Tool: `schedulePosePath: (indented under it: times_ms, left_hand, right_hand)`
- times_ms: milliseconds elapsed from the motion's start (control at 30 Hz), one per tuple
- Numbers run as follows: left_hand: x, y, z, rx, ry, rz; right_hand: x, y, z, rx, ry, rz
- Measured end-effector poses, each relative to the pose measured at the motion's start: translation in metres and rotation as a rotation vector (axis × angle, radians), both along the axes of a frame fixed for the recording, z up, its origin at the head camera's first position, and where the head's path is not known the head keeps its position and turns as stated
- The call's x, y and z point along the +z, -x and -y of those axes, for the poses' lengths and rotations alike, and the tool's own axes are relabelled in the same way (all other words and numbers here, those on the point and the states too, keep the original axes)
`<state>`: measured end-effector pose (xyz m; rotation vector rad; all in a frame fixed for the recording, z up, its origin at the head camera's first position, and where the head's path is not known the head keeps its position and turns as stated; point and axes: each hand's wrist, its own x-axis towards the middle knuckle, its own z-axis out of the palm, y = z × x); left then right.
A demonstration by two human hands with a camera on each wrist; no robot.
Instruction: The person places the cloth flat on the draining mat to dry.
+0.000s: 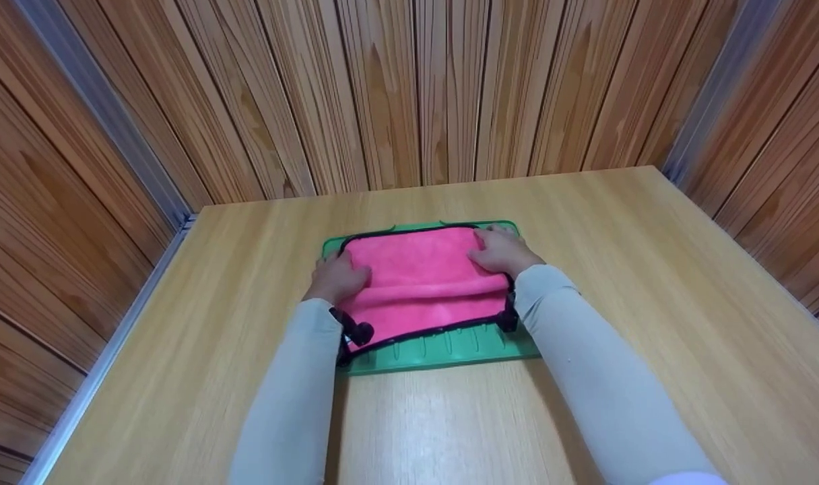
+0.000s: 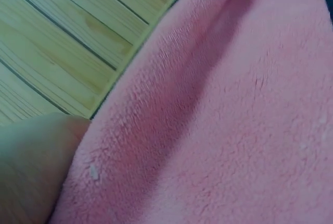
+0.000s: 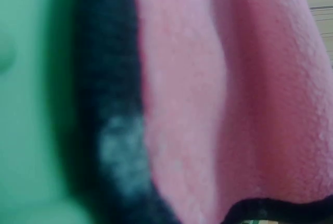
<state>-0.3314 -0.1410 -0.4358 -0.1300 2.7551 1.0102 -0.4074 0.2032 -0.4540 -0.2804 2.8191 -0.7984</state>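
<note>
A fluffy pink cloth (image 1: 423, 259) with black edging is spread over a ridged green tray (image 1: 443, 347), whose near strip and far rim show past it. My left hand (image 1: 337, 277) holds the cloth's left side, thumb on top and fingers at the black edge. On the far right, my right hand (image 1: 505, 250) grips the other side with its thumb over the pink face. A raised crease runs across the middle between the hands. In the left wrist view the cloth (image 2: 234, 104) rises in a fold beside part of the hand (image 2: 36, 161). Cloth (image 3: 187, 104) and blurred green plastic (image 3: 26, 120) fill most of the right wrist view.
Tray and cloth lie on a light wooden table (image 1: 180, 377). A wood-plank wall (image 1: 396, 94) stands behind its far edge, with plank panels at both sides and a metal frame strip (image 1: 126, 343) along the left. Small black wrist cameras (image 1: 361, 333) overlap the cloth's near corners.
</note>
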Motion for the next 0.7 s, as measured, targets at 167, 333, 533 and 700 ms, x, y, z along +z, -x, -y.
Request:
schedulePosePath:
  times_ms: [167,333,533,700]
  left_hand:
    - [-0.005,-0.003,0.003,0.03,-0.054,-0.07]
    - [-0.002,-0.021,0.004,0.057,-0.145,-0.1]
    - [-0.002,-0.042,0.008,0.063,-0.161,-0.069]
    - [-0.004,-0.06,0.014,0.067,-0.163,-0.06]
  right_hand:
    - [0.019,-0.024,-0.002,-0.119,0.287,0.047]
    - [0.029,-0.044,-0.012,-0.184,0.385,0.117]
    - [0.023,-0.065,-0.028,-0.178,0.409,0.169]
    - [0.017,-0.082,-0.038,-0.136,0.438,0.172]
